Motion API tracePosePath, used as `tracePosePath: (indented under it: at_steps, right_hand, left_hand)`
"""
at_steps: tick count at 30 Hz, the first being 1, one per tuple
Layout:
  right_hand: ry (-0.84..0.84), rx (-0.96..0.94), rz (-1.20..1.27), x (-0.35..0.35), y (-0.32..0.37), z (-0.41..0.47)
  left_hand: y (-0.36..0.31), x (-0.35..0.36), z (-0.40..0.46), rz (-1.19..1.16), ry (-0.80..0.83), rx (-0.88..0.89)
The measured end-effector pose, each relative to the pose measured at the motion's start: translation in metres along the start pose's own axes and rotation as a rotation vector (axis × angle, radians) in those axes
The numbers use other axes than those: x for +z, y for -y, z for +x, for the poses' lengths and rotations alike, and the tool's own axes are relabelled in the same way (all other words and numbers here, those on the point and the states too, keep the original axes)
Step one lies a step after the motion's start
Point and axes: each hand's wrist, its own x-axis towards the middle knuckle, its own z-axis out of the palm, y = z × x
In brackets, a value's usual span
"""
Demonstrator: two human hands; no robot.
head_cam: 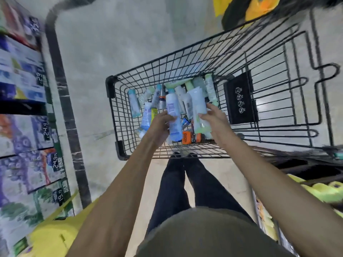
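A black wire shopping cart (118, 112) stands in front of me, its basket holding several cosmetic tubes and bottles in white, pale green and blue. My left hand (159, 127) grips a white tube with a blue cap end (173, 112) over the pile. My right hand (213, 117) holds a white tube with a green end (199, 106) beside it. Orange-labelled items (187, 137) lie near the basket's near edge, under the hands.
Store shelves (24, 127) with boxed goods and price tags run along the left. A black folded child seat flap (240, 99) sits in the cart's right part. Yellow-green goods (319, 190) lie at right, a yellow bag (53, 236) at lower left. Grey floor lies beyond.
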Motion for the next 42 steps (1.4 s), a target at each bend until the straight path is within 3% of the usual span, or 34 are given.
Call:
tracePosePath:
  at_steps: [8,19,31,37,42]
  right_hand:
    - [-0.003,-0.185,0.058,-0.019,0.043,-0.086]
    - [-0.119,-0.394,0.189,-0.032,0.050,-0.169]
    - [-0.382,-0.476,0.332,-0.034,-0.033,-0.254]
    - [-0.568,-0.546,0.423,-0.060,-0.082,-0.313]
    - [-0.704,-0.625,0.660,-0.090,-0.130,-0.380]
  left_hand:
    - [-0.031,0.032,-0.087,0.263,0.007,0.163]
    - [-0.050,0.046,-0.141,0.290,0.177,0.250]
    - [-0.032,0.025,-0.199,0.499,0.322,0.286]
    - [-0.007,0.045,-0.231,0.591,0.382,0.455]
    - [0.034,0.078,-0.258,0.630,0.470,0.485]
